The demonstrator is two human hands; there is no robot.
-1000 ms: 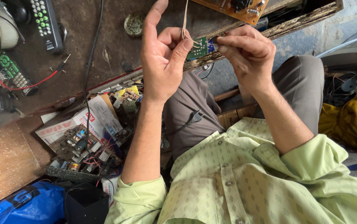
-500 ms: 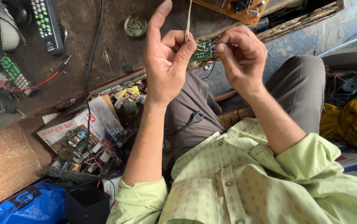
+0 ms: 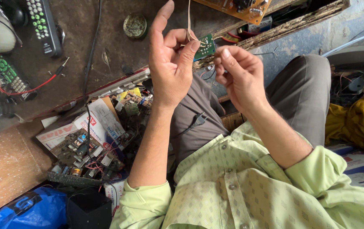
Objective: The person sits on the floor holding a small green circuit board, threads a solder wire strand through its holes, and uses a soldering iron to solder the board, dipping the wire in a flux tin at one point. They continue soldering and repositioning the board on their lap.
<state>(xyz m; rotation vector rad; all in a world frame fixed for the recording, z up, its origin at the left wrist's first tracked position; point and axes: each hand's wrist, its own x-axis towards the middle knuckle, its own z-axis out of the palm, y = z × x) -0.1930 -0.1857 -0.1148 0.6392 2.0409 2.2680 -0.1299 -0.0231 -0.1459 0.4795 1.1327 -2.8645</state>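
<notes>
Pinched between thumb and fingers, the left hand (image 3: 171, 68) has its grip on a small green circuit board (image 3: 205, 46) and the pale wire strands (image 3: 189, 19) rising from it, index finger raised, while the right hand (image 3: 239, 74), just right of the board, has its fingertips closed at the board's edge. Beyond the board runs the splintered edge of the dark desk (image 3: 84, 63), carrying a round tin (image 3: 135, 25) and a remote control (image 3: 42, 25) left of the board and an orange circuit board (image 3: 237, 8) above it; below lie the person's grey trousers (image 3: 199, 118) and a box of scrap electronics (image 3: 93, 144), leaving open air only at the hands. Compared with half a second ago, the pinch is unchanged and both hands sit slightly lower.
</notes>
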